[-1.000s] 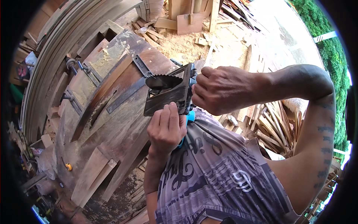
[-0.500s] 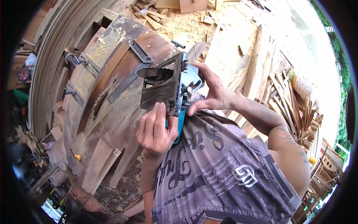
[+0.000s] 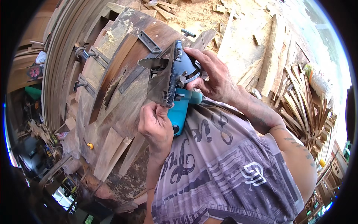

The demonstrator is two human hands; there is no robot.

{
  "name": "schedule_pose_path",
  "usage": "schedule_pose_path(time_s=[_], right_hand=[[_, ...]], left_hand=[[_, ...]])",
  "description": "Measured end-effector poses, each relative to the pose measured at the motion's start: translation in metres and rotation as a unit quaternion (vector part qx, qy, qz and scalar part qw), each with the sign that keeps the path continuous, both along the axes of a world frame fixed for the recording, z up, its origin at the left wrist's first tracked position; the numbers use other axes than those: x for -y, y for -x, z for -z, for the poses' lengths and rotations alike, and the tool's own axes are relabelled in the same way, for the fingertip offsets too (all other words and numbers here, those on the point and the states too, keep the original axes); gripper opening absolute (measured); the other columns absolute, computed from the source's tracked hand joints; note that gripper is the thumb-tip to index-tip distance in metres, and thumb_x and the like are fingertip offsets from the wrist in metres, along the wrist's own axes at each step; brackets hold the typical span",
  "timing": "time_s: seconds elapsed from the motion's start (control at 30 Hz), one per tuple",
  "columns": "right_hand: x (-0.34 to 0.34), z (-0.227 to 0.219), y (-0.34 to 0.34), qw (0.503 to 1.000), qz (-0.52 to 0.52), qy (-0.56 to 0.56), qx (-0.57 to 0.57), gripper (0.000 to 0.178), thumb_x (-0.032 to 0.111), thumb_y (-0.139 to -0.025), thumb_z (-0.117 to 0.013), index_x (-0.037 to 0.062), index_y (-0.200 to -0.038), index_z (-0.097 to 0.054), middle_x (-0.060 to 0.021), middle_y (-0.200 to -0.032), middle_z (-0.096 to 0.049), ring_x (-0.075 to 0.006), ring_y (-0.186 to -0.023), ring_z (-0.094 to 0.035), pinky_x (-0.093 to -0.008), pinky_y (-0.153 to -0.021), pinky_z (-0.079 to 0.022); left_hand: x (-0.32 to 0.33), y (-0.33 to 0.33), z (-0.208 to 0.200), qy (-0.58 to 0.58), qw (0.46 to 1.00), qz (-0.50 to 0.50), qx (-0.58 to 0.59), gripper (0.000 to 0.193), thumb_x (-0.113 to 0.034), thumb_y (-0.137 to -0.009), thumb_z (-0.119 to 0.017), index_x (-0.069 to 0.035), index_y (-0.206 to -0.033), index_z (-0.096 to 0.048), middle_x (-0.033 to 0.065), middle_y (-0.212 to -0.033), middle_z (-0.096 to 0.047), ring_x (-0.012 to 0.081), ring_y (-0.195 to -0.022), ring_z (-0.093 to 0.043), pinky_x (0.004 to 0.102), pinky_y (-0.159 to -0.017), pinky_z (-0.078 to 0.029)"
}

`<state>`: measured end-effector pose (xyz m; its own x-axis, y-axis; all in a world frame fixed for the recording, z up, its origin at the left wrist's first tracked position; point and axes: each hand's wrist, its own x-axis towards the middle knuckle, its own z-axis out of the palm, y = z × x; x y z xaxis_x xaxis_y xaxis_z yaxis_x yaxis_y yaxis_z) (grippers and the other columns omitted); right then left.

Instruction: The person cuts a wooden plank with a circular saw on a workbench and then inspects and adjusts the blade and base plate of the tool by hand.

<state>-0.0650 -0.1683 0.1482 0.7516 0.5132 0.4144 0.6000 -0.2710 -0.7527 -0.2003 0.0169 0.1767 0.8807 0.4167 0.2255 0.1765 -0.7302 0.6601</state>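
A teal circular saw (image 3: 179, 114) is held up close in front of my shirt, tipped so its metal base plate (image 3: 161, 84) faces left. The toothed blade (image 3: 153, 63) sticks out through the slot in that plate. At the plate's lower corner my left hand (image 3: 153, 125) is closed, its thumb and fingers pinching the edge. My right hand (image 3: 214, 76) curls round the grey blade guard (image 3: 186, 69) on the far side, thumb below and fingers above. Its fingertips are partly hidden behind the guard.
The wooden workbench (image 3: 115, 123) holds a dark curved board (image 3: 112, 76), a metal square (image 3: 149, 42) and short offcuts (image 3: 109, 154). Bar clamps (image 3: 86, 85) grip its left side. Sawdust and scraps cover the ground ahead. A stack of wood strips (image 3: 298, 100) lies at right.
The saw has turned, showing more of its teal body. My left fingers have moved from the plate's face to its lower edge. My right hand has closed further round the guard.
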Motion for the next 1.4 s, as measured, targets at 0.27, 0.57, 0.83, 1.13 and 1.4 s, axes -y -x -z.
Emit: schedule_pose_path(time_s=[0.27, 0.57, 0.83, 1.13, 1.4], right_hand=[[-0.009, -0.004, 0.007, 0.999, 0.037, 0.007, -0.007, 0.080, 0.054, -0.087, -0.073, 0.0094, -0.148, -0.045, -0.0152, -0.099, -0.059, -0.0330, -0.091, -0.058, -0.0449, -0.082, -0.049], [0.002, -0.007, 0.013, 0.998, 0.026, 0.025, -0.048, 0.079, 0.049, -0.091, -0.072, 0.0090, -0.152, -0.040, -0.0216, -0.114, -0.062, -0.0375, -0.101, -0.062, -0.0458, -0.088, -0.051], [0.001, -0.007, 0.014, 0.999, 0.011, 0.007, -0.037, 0.078, 0.047, -0.094, -0.069, 0.0095, -0.155, -0.037, -0.0260, -0.126, -0.061, -0.0422, -0.113, -0.063, -0.0473, -0.092, -0.054], [0.003, -0.012, 0.013, 1.000, 0.000, 0.009, -0.020, 0.076, 0.043, -0.095, -0.068, 0.0085, -0.155, -0.037, -0.0264, -0.127, -0.061, -0.0422, -0.113, -0.064, -0.0461, -0.092, -0.054], [0.001, -0.019, 0.016, 0.999, 0.004, 0.016, -0.051, 0.075, 0.042, -0.095, -0.068, 0.0085, -0.155, -0.037, -0.0251, -0.126, -0.062, -0.0411, -0.110, -0.064, -0.0452, -0.090, -0.054]], left_hand=[[-0.005, -0.003, -0.005, -0.064, 0.997, 0.041, 0.001, 0.025, -0.021, -0.101, -0.067, 0.001, -0.089, -0.065, 0.0130, -0.080, -0.063, 0.0334, -0.070, -0.065, 0.0413, -0.060, -0.050], [0.004, 0.001, 0.003, 0.113, 0.991, -0.007, 0.077, 0.019, -0.007, -0.091, -0.077, 0.002, -0.106, -0.071, 0.0101, -0.079, -0.066, 0.0177, -0.067, -0.063, 0.0337, -0.062, -0.051], [-0.003, 0.004, 0.005, 0.006, 0.991, 0.066, 0.116, 0.036, 0.008, -0.087, -0.072, 0.000, -0.122, -0.071, 0.0135, -0.082, -0.067, 0.0232, -0.069, -0.067, 0.0351, -0.063, -0.054], [-0.002, 0.004, 0.004, 0.018, 0.989, 0.079, 0.122, 0.033, 0.009, -0.087, -0.072, 0.003, -0.120, -0.070, 0.0141, -0.083, -0.067, 0.0231, -0.068, -0.068, 0.0347, -0.060, -0.055], [-0.005, 0.005, 0.004, -0.007, 0.992, 0.075, 0.103, 0.033, 0.008, -0.088, -0.072, 0.004, -0.120, -0.070, 0.0148, -0.082, -0.067, 0.0254, -0.068, -0.068, 0.0361, -0.060, -0.054]])
